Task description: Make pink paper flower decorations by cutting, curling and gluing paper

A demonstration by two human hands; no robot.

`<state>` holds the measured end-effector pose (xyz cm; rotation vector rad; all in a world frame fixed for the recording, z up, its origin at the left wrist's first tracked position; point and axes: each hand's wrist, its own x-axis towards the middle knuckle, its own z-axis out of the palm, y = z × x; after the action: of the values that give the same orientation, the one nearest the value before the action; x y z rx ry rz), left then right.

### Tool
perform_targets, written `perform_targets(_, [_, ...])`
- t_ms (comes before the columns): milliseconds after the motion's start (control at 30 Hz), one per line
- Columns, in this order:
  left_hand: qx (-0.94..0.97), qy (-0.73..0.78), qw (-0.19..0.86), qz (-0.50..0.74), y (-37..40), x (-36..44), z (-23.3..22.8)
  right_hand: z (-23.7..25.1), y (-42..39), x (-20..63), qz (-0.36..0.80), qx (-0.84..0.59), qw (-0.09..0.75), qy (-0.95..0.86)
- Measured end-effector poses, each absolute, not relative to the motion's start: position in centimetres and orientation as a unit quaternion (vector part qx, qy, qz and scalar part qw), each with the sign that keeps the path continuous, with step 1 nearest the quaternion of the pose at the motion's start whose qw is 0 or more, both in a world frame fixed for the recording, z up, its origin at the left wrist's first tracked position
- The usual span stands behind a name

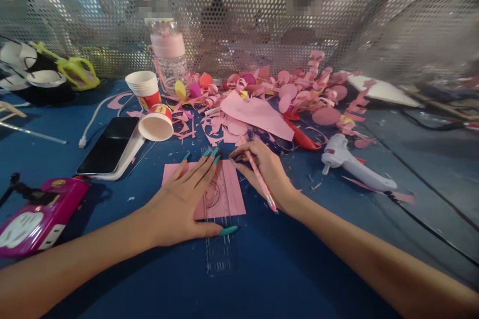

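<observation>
The left hand [183,204] lies flat, fingers spread, pressing a clear ruler [220,239] onto pink paper [234,187] on the blue table [292,269]; the right hand [267,169] pinches a pink pen [260,182] — tip at the paper's far edge.

A craft workbench: pink paper scraps [284,90] heaped at top centre, a glue gun [354,162] at right, and a perforated metal screen [262,10] across the top of the frame.
</observation>
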<state>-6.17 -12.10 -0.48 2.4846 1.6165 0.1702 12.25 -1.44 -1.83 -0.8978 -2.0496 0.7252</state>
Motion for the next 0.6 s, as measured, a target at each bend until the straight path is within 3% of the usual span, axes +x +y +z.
perform_targets(600, [0.836, 0.539, 0.082, 0.063, -12.20, -6.26, -0.67, -1.46, -1.56, 12.51, 0.276, -0.362, 0.369, -0.811])
